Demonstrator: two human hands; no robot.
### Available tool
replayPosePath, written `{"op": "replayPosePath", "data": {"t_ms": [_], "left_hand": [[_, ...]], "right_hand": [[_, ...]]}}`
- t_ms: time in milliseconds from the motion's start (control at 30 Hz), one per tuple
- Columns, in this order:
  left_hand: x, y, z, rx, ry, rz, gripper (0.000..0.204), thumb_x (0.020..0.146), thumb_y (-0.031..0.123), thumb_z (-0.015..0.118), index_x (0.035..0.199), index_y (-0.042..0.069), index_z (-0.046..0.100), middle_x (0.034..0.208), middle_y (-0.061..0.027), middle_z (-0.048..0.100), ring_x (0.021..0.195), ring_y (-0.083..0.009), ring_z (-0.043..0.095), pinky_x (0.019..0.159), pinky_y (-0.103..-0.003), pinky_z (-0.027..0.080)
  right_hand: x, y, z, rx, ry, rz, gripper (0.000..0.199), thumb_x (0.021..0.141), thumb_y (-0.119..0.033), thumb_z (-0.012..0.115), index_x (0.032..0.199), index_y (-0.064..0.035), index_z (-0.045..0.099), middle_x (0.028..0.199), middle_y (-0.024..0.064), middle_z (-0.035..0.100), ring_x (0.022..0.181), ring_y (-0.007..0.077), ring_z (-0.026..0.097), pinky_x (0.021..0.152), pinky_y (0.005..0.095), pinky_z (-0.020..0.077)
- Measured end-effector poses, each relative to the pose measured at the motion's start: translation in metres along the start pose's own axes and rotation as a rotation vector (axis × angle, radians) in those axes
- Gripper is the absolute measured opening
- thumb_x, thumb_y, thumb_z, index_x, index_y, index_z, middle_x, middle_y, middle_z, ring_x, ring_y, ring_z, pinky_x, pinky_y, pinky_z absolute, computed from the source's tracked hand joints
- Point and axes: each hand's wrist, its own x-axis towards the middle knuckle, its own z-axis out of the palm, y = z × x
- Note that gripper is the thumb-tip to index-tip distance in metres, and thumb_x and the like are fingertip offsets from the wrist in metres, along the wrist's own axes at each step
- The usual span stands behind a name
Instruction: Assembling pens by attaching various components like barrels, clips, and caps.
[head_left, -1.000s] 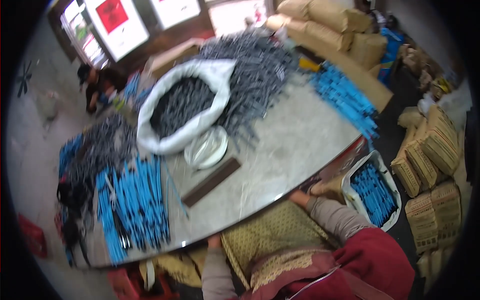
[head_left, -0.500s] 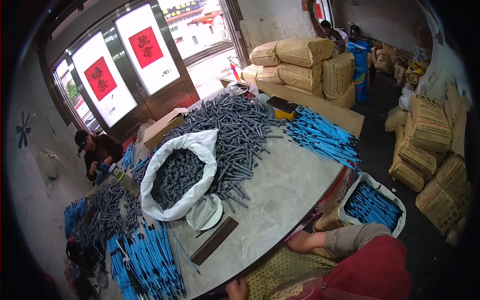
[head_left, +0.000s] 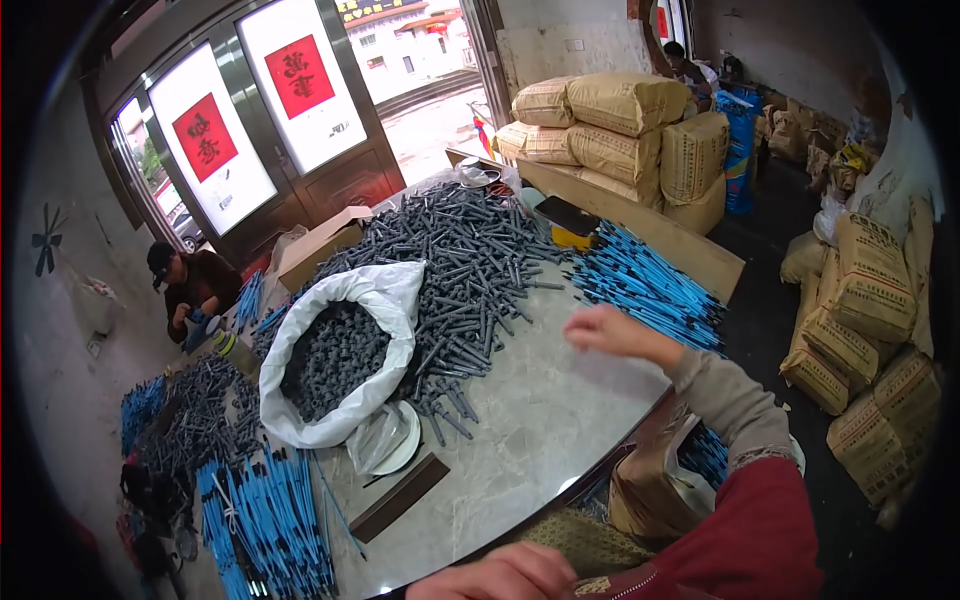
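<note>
My right hand point(head_left: 612, 332) is over the right part of the stone-patterned table point(head_left: 530, 420), just left of and in front of a pile of blue rods with black ends point(head_left: 650, 280). Its fingers are bent and blurred, and nothing shows in them. At the lower edge my left hand point(head_left: 500, 574) is by the table's front edge, its fingers curled under and their tips hidden. A big heap of dark grey ribbed plugs point(head_left: 450, 270) covers the table's middle. In front of it stands a white sack point(head_left: 405, 315) full of small dark grey pieces point(head_left: 335, 360).
More blue rods point(head_left: 265, 520) lie front left, near a dark brown strip point(head_left: 400, 500) and a white plate point(head_left: 400, 440). A brown-and-white sack point(head_left: 650, 495) of blue rods stands under my right forearm. Paper sacks point(head_left: 620, 140) are stacked behind. A co-worker point(head_left: 190, 290) sits far left.
My right hand has risen from my lap beside the rod sack and reached forward over the table. My left hand has moved slightly right and looks larger. The view has shifted a little.
</note>
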Motion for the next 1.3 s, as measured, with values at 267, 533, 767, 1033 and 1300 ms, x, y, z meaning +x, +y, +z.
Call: {"op": "replayPosePath", "data": {"t_ms": [267, 533, 767, 1033, 1300], "left_hand": [[0.009, -0.045, -0.043, -0.118, 0.151, -0.094, 0.030, 0.103, 0.041, 0.055, 0.113, 0.015, 0.066, 0.095, -0.0125, 0.061, 0.093, -0.0308, 0.057, 0.094, -0.046, 0.045], [0.018, -0.068, -0.107, -0.094, 0.204, -0.153, 0.027, 0.100, 0.033, 0.062, 0.114, 0.011, 0.064, 0.096, -0.0131, 0.060, 0.095, -0.0326, 0.057, 0.095, -0.049, 0.045], [-0.036, -0.135, -0.153, 1.037, -0.126, -0.351, 0.033, 0.087, 0.017, 0.075, 0.115, 0.004, 0.066, 0.112, -0.0182, 0.063, 0.110, -0.0375, 0.060, 0.093, -0.048, 0.046], [-0.080, -0.182, -0.162, 1.192, -0.234, -0.481, 0.040, 0.083, 0.019, 0.075, 0.119, 0.004, 0.065, 0.124, -0.0163, 0.061, 0.121, -0.0373, 0.056, 0.096, -0.048, 0.045], [-0.097, -0.186, -0.169, 1.187, -0.323, -0.536, 0.049, 0.083, 0.034, 0.065, 0.123, 0.005, 0.064, 0.133, -0.0158, 0.057, 0.128, -0.0357, 0.051, 0.102, -0.048, 0.040]], "right_hand": [[0.101, 0.095, -0.076, -0.501, 0.553, 0.123, 0.027, 0.090, -0.025, 0.069, 0.105, -0.0023, 0.068, 0.096, 0.0139, 0.069, 0.087, 0.0317, 0.067, 0.075, 0.0423, 0.0520], [0.210, 0.139, -0.075, -0.658, 0.656, 0.055, 0.028, 0.090, -0.027, 0.069, 0.108, -0.0069, 0.068, 0.103, 0.0121, 0.069, 0.098, 0.0306, 0.064, 0.085, 0.0444, 0.0479], [0.284, 0.165, -0.075, -0.839, 0.633, 0.150, 0.032, 0.090, -0.031, 0.068, 0.114, -0.0091, 0.067, 0.114, 0.0118, 0.068, 0.110, 0.0325, 0.062, 0.092, 0.0494, 0.0443], [0.339, 0.182, -0.076, -0.984, 0.507, 0.404, 0.038, 0.087, -0.034, 0.068, 0.115, -0.0091, 0.067, 0.112, 0.0154, 0.071, 0.108, 0.0347, 0.065, 0.093, 0.0492, 0.0439], [0.369, 0.187, -0.075, -1.075, 0.376, 0.507, 0.038, 0.081, -0.032, 0.071, 0.109, -0.0056, 0.071, 0.109, 0.0171, 0.074, 0.107, 0.0346, 0.069, 0.092, 0.0496, 0.0416]]}}
